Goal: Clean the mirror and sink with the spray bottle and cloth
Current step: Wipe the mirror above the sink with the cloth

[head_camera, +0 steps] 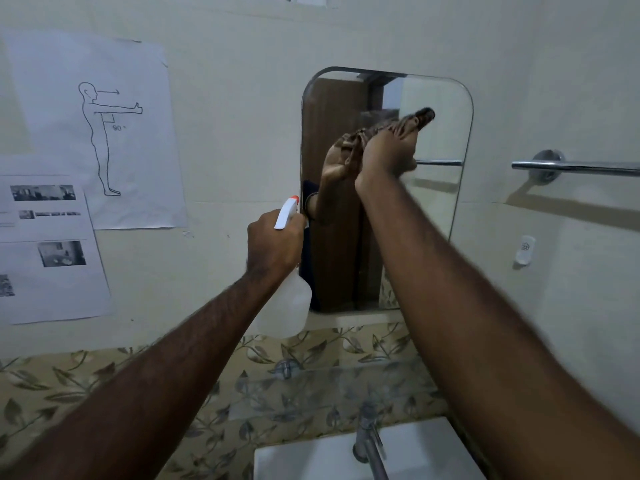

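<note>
Two bare forearms reach up from the bottom of the view toward the wall. Below them sits a white rectangular ceramic sink (311,459) with a chrome tap (370,448) rising at its back edge, against a band of leaf-patterned tiles (104,386). The left hand (273,242) is wrapped tight around the neck of a translucent white plastic spray bottle (292,308), whose white trigger head with its orange nozzle tip points up toward the glass. The bottle hangs just beside the lower left edge of a tall round-cornered wall mirror (436,202). The right hand (389,152) lies flat against the mirror's middle, palm pressing a crumpled brown patterned cloth (414,121) onto the glass; the cloth bunches out above the fingers. A chrome towel bar (581,167) runs along the wall to the right, and printed paper sheets (52,251) are stuck to the wall on the left, one showing an outlined standing figure.
</note>
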